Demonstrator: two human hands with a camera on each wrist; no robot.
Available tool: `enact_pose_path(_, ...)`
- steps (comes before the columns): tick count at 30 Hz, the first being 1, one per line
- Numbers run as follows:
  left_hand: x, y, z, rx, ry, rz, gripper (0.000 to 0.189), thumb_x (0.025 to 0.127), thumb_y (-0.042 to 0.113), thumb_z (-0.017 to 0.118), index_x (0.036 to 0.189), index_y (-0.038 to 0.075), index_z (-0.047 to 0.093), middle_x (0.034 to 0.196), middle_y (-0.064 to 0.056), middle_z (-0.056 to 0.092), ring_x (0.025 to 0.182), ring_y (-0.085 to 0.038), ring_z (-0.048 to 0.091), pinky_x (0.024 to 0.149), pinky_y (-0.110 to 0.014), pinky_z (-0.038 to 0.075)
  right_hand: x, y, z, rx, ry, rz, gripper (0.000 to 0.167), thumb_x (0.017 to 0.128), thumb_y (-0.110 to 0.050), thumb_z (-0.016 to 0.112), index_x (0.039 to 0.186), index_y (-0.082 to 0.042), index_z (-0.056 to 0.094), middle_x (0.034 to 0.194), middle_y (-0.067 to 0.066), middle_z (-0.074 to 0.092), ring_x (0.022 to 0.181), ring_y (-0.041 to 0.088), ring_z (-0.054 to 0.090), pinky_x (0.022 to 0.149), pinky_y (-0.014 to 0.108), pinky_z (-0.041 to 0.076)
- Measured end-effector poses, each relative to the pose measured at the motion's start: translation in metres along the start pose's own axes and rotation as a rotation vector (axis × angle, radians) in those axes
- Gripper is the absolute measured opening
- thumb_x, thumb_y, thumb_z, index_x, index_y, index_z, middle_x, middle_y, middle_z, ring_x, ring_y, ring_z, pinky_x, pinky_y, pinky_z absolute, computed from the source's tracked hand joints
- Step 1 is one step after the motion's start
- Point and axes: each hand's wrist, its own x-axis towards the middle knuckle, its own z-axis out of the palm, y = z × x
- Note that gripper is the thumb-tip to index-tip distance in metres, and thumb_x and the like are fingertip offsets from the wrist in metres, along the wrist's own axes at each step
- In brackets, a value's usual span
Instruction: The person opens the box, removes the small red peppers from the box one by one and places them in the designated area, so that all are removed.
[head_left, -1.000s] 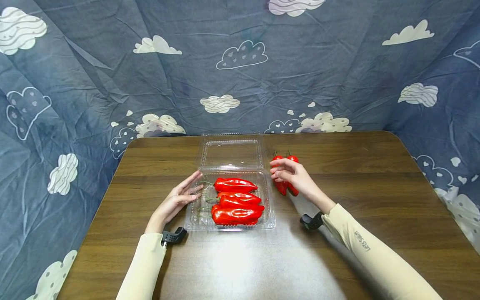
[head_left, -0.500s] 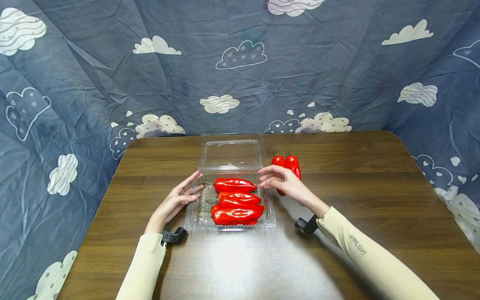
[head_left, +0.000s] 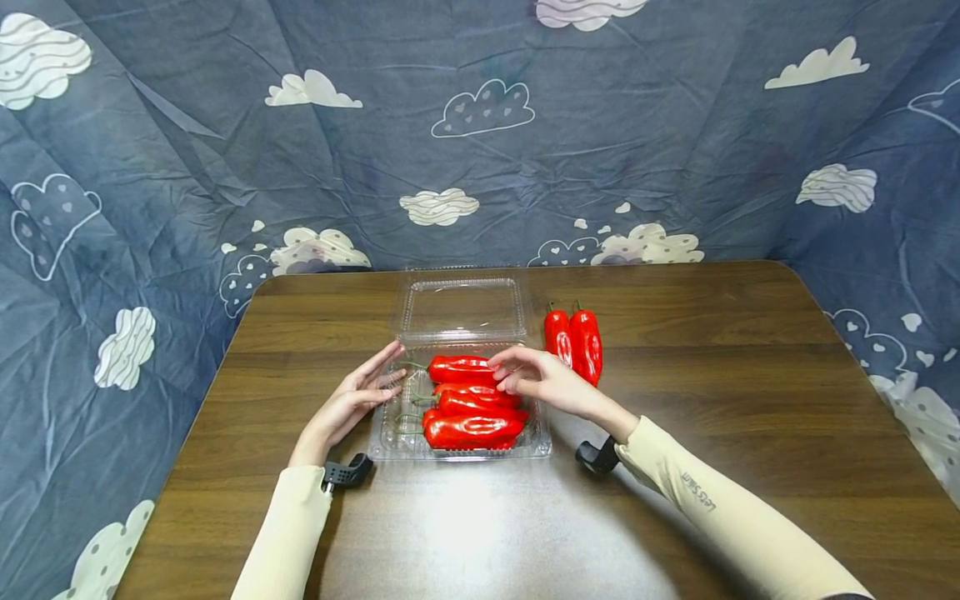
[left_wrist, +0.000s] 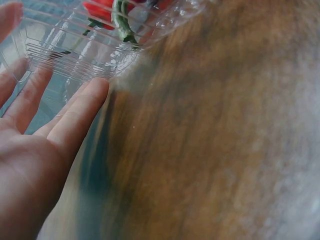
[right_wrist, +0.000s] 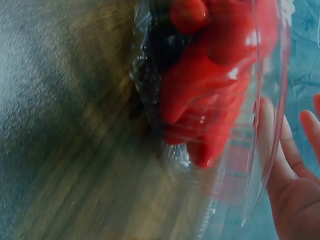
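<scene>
A clear plastic clamshell box point(head_left: 381, 457) holds several red peppers point(head_left: 474, 431), lying crosswise with their green stems to the left. Along the box's left side rests my left hand point(head_left: 347, 410), its straight fingers point(left_wrist: 82, 112) touching the wall in the left wrist view. Over the box's right side hovers my right hand point(head_left: 551, 385), fingers loosely bent near the tip of the farthest pepper point(head_left: 457, 368). It grips nothing that I can see. In the right wrist view the right hand point(right_wrist: 295, 197) shows beyond the clear wall, partly behind it.
Two more red peppers point(head_left: 587, 346) lie side by side on the wooden table point(head_left: 697, 367), right of the box. The box's lid point(head_left: 465, 304) lies folded back toward the table's far edge. A blue cloud-print cloth point(head_left: 480, 167) hangs behind.
My right hand has moved left, from above the two loose peppers to over the box's right side, uncovering those two. The left hand and the box have stayed put.
</scene>
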Motion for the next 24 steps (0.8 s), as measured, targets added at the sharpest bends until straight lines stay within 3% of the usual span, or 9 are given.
enact_pose_path(5,0.001,0.001,0.001,0.005,-0.004,0.002,0.071,0.091,-0.016,0.038,0.153,0.003,0.011,0.158,-0.017,0.007,0.139,-0.044,0.017,0.110,-0.043,0.028,0.001,-0.004,0.007,-0.073,-0.026,0.002,0.032,0.089,0.005,0.058,0.121,0.008,0.055,0.108,0.024,0.062,0.098,0.036,0.062,0.082,0.029,0.053)
enact_pose_path(14,0.001,0.002,0.001,0.000,-0.004,-0.002,0.071,0.091,-0.017,0.038,0.153,0.003,0.012,0.158,-0.017,0.007,0.139,-0.043,0.017,0.110,-0.043,0.028,0.006,-0.001,0.018,-0.209,-0.105,-0.046,0.032,0.088,0.007,0.059,0.120,0.005,0.056,0.108,0.018,0.065,0.102,0.033,0.062,0.090,0.043,0.050)
enact_pose_path(24,0.000,0.002,0.001,0.005,-0.008,0.005,0.071,0.091,-0.016,0.039,0.153,0.003,0.012,0.158,-0.017,0.006,0.139,-0.043,0.015,0.110,-0.042,0.028,0.010,-0.001,0.024,-0.283,-0.133,-0.023,0.036,0.085,0.005,0.061,0.121,0.002,0.057,0.111,0.015,0.065,0.099,0.026,0.063,0.087,0.038,0.052)
